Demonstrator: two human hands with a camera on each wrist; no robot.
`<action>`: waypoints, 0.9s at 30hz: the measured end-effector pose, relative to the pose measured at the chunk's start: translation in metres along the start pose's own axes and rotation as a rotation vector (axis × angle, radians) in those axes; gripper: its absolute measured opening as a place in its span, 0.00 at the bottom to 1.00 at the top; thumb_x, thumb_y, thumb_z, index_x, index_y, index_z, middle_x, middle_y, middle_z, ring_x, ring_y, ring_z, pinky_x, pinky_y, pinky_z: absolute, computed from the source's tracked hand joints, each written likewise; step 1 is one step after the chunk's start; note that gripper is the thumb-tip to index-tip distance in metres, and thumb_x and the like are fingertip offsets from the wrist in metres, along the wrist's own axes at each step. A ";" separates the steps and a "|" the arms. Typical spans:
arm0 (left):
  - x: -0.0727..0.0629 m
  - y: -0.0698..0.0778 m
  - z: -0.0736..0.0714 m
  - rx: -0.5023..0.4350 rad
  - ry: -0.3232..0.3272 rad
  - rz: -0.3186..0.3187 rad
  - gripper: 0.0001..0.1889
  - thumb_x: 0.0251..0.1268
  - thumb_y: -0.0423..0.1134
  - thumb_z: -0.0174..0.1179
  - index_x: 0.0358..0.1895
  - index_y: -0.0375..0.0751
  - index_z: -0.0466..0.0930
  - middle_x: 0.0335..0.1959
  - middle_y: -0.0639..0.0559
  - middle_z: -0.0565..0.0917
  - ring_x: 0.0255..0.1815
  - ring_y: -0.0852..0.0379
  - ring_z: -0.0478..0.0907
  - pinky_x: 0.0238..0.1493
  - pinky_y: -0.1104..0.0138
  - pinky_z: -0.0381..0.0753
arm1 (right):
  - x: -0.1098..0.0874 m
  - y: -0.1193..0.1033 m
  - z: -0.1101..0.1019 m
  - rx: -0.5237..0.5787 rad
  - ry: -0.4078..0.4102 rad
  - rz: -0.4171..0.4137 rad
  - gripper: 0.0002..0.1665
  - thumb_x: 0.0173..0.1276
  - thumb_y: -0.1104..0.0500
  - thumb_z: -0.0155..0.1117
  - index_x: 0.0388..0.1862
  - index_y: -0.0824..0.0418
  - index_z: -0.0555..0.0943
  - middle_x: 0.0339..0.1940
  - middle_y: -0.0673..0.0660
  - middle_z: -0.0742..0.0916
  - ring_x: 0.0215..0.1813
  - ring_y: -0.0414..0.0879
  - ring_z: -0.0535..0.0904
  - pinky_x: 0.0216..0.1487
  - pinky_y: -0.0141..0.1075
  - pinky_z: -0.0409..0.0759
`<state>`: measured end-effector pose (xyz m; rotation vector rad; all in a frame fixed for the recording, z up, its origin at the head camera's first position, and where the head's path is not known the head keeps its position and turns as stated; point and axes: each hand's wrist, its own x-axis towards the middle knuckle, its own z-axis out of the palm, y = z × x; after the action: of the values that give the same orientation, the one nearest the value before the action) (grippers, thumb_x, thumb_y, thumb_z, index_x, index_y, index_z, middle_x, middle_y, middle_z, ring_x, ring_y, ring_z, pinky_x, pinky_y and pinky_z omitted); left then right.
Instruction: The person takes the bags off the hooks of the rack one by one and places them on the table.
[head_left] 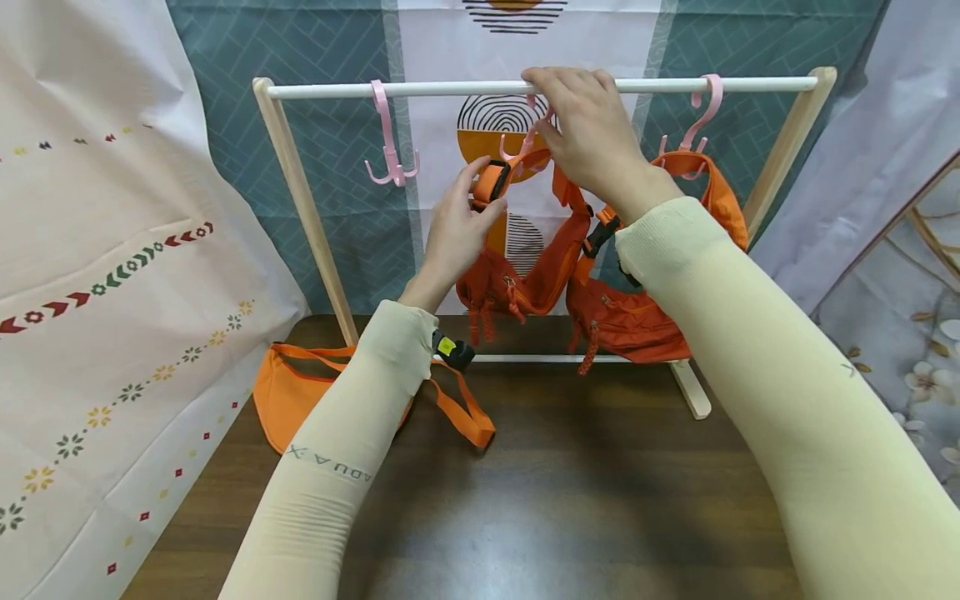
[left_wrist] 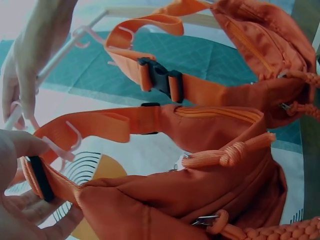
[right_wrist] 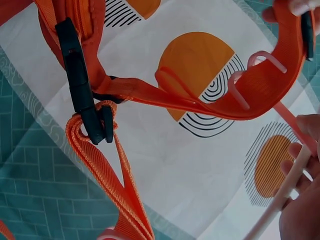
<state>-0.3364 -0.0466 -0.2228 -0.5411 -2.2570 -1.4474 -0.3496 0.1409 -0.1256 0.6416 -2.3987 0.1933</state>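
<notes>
My left hand [head_left: 459,225] pinches the orange strap of a rust-orange waist bag [head_left: 517,279] beside a black plastic slider [left_wrist: 41,179]. That strap loops over the prongs of the middle pink hook [left_wrist: 62,147], and the bag's body hangs below with braided zip pulls. My right hand [head_left: 588,125] is up at the white rail [head_left: 450,89], its fingers curled over the bar and its thumb against the stem of the same hook. In the right wrist view the strap passes under the hook's prongs, and part of the right hand [right_wrist: 305,200] shows at the rail.
A second rust-orange waist bag [head_left: 630,325] hangs from the right pink hook [head_left: 705,112], close to the first. On the left, a pink hook [head_left: 390,142] carries nothing. A brighter orange bag [head_left: 288,408] lies on the dark wooden surface [head_left: 525,500], beside the rack's wooden post [head_left: 307,208].
</notes>
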 end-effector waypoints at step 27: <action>-0.011 0.025 -0.028 -0.066 -0.020 0.127 0.24 0.76 0.37 0.62 0.72 0.47 0.72 0.56 0.43 0.80 0.50 0.51 0.77 0.53 0.66 0.82 | -0.002 -0.002 -0.005 0.023 -0.025 0.008 0.35 0.83 0.59 0.54 0.84 0.55 0.60 0.81 0.57 0.70 0.82 0.53 0.60 0.83 0.46 0.47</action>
<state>-0.3107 -0.0633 -0.1988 -0.7087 -2.1537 -1.4635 -0.3444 0.1410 -0.1232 0.6483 -2.4265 0.2184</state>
